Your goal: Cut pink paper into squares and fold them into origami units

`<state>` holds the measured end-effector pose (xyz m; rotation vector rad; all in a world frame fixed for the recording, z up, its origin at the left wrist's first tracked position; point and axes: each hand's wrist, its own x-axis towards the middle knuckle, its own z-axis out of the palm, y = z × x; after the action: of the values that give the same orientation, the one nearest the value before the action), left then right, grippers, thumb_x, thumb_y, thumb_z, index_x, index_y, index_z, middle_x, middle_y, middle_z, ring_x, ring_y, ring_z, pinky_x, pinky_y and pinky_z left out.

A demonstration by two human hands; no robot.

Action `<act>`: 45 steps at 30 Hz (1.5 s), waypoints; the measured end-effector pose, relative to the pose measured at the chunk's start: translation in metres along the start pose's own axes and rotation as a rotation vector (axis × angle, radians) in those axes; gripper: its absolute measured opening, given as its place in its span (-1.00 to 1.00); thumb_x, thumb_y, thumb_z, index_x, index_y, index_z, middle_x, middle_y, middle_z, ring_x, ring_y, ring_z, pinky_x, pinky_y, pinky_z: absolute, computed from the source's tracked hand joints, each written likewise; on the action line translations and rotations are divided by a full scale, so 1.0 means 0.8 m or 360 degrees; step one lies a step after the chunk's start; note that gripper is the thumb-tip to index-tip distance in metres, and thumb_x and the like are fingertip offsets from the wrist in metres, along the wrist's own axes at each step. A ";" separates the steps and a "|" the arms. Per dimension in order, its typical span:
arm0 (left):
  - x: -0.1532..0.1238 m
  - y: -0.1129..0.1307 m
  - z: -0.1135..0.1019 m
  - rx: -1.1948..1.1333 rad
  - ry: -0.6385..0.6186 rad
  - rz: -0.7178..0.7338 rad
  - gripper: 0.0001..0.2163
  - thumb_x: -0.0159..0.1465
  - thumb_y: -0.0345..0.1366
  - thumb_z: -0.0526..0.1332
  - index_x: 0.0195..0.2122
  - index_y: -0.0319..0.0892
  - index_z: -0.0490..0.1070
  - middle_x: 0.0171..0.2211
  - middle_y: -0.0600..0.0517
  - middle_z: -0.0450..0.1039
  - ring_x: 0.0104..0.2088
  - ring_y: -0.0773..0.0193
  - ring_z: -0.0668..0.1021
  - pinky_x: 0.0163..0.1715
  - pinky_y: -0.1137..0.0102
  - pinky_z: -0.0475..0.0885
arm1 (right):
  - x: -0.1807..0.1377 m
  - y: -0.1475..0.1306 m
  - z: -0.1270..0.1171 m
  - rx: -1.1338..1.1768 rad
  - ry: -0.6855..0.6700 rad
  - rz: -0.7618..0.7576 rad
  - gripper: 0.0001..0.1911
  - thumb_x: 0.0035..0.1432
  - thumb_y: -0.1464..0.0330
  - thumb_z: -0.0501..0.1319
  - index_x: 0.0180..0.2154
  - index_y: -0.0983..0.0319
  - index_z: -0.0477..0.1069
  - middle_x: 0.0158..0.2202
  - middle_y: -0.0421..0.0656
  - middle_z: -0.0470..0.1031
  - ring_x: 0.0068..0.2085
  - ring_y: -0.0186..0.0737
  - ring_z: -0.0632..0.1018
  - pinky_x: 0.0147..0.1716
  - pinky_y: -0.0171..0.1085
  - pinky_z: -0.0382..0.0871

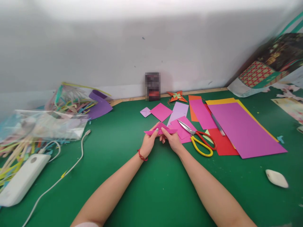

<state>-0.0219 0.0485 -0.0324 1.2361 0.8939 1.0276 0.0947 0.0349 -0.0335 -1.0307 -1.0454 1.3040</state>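
Observation:
Between my two hands, just above the green table, is a folded piece of pink paper point(161, 126) with pointed ends sticking out left and right. My left hand point(150, 141) pinches its left part, thumb on the near side. My right hand point(173, 140) grips the right part the same way, its thumb close to the left one. Behind the hands lies a flat pink paper square point(161, 112), beside a small lilac folded square point(145, 112). To the right, scissors point(193, 132) with one yellow and one red handle rest across pink paper sheets point(182, 123).
Large purple sheets point(246, 129), a pen point(218, 125) and red paper point(224, 143) lie on the right, with a white oval object point(276, 178) nearer. An orange paper star point(177, 96) sits by the wall. A white power bank point(25, 179), cable point(82, 148) and paper strips point(11, 151) occupy the left.

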 end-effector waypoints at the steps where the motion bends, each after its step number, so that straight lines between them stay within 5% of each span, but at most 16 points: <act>1: -0.001 0.001 0.001 0.0011 -0.0031 0.0008 -0.64 0.20 -0.04 0.04 -0.45 -0.24 0.41 -0.57 0.03 0.47 -0.46 0.25 0.53 -0.28 0.32 0.42 | 0.000 -0.001 0.000 -0.0005 -0.0012 -0.0003 -0.60 0.05 0.15 0.15 -0.68 0.25 0.37 -0.73 -0.25 0.36 -0.70 -0.42 0.34 -0.64 -0.37 0.23; 4: -0.003 0.007 0.004 0.0157 -0.0057 0.0090 -0.55 0.24 -0.03 -0.05 -0.69 -0.18 0.24 -0.64 0.03 0.43 -0.49 0.28 0.51 -0.26 0.35 0.39 | 0.000 -0.002 0.000 -0.0005 -0.0054 0.0000 -0.63 0.04 0.16 0.17 -0.67 0.25 0.37 -0.72 -0.24 0.38 -0.69 -0.41 0.34 -0.64 -0.37 0.23; 9: -0.005 0.015 0.005 0.0433 -0.0018 0.0246 -0.58 0.26 -0.10 -0.06 -0.68 -0.16 0.25 -0.66 0.06 0.40 -0.53 0.32 0.48 -0.32 0.40 0.39 | 0.000 -0.002 0.001 0.0001 -0.0020 0.0033 -0.64 0.01 0.14 0.18 -0.65 0.25 0.36 -0.74 -0.25 0.36 -0.71 -0.40 0.34 -0.69 -0.38 0.21; 14: -0.009 0.008 0.003 0.0659 -0.0002 0.0319 -0.68 0.28 -0.19 -0.05 -0.30 -0.24 0.44 -0.43 0.02 0.50 -0.37 0.31 0.51 -0.18 0.38 0.37 | -0.001 0.000 0.003 -0.0064 0.0067 -0.0004 -0.62 -0.01 0.14 0.19 -0.70 0.24 0.32 -0.78 -0.26 0.33 -0.74 -0.41 0.33 -0.73 -0.39 0.18; 19: -0.015 0.005 -0.001 0.1080 0.0067 0.0424 -0.63 0.30 -0.27 -0.10 0.11 -0.19 0.20 -0.07 -0.07 0.43 -0.13 0.26 0.48 -0.12 0.37 0.35 | -0.001 0.003 0.003 -0.0125 0.0097 0.0026 -0.61 -0.02 0.14 0.19 -0.72 0.24 0.31 -0.81 -0.27 0.31 -0.77 -0.42 0.29 -0.76 -0.40 0.14; 26: -0.017 0.009 0.000 0.1368 0.0057 0.0425 -0.61 0.29 -0.29 -0.10 0.13 -0.20 0.17 0.04 -0.10 0.34 -0.05 0.20 0.45 -0.07 0.31 0.33 | -0.001 0.005 0.002 -0.0154 0.0177 0.0118 -0.62 -0.08 0.15 0.23 -0.74 0.24 0.29 -0.85 -0.29 0.25 -0.79 -0.43 0.24 -0.78 -0.40 0.09; 32: -0.013 0.008 0.000 0.1081 0.0005 0.0276 -0.63 0.31 -0.27 -0.15 0.02 -0.26 0.29 -0.39 0.00 0.51 -0.35 0.28 0.53 -0.23 0.37 0.40 | -0.002 0.001 0.003 -0.0119 0.0088 -0.0003 -0.70 -0.01 0.18 0.21 -0.63 0.21 0.30 -0.72 -0.30 0.33 -0.72 -0.39 0.31 -0.72 -0.36 0.20; 38: -0.017 0.014 0.003 0.1353 -0.0025 0.0359 -0.62 0.28 -0.32 -0.11 0.10 -0.22 0.19 0.01 -0.11 0.37 -0.04 0.22 0.45 -0.08 0.33 0.35 | 0.000 0.005 0.003 -0.0078 0.0227 0.0086 -0.67 -0.01 0.14 0.21 -0.66 0.16 0.27 -0.77 -0.32 0.27 -0.74 -0.38 0.28 -0.76 -0.33 0.15; 45: -0.020 0.010 0.005 0.1866 -0.0023 0.0335 -0.61 0.29 -0.34 -0.11 0.13 -0.29 0.13 -0.03 -0.19 0.39 -0.20 0.18 0.54 -0.26 0.35 0.44 | 0.000 0.000 0.004 -0.0181 0.0241 0.0129 -0.63 -0.05 0.09 0.21 -0.67 0.20 0.26 -0.80 -0.34 0.26 -0.77 -0.42 0.25 -0.78 -0.37 0.09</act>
<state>-0.0239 0.0320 -0.0242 2.3320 1.4479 0.6006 0.0913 0.0349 -0.0330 -1.2494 -0.9801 1.2210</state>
